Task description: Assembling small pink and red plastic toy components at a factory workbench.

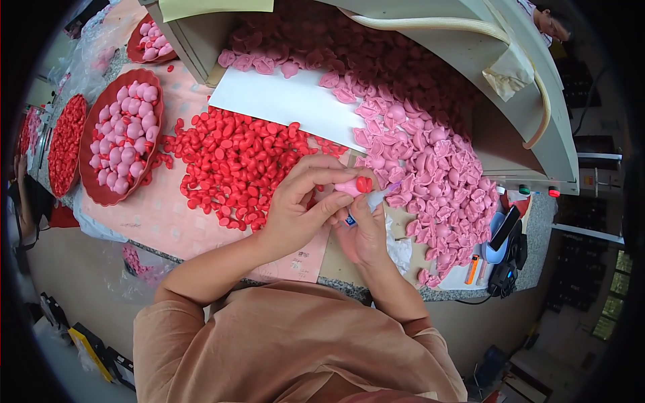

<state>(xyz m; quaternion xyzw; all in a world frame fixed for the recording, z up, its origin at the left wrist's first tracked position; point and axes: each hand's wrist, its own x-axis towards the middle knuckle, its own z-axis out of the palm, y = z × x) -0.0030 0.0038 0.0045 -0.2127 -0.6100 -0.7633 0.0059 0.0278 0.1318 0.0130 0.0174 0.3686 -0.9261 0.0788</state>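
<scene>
In front of my chest, my left hand pinches a small pink rounded piece with a red bead-like part at its end. Close against it, my right hand is closed around a small whitish squeeze bottle; its thin purple tip points to the right, and a blue label shows between the fingers. Left of my hands spreads a heap of red rounded pieces. To the right lies a big heap of pink moulded pieces with thin ragged edges.
A scalloped red bowl with pink and red pieces stands at the left, another bowl behind it. A white sheet leads into a grey cabinet. At right lie an orange lighter and a blue dish.
</scene>
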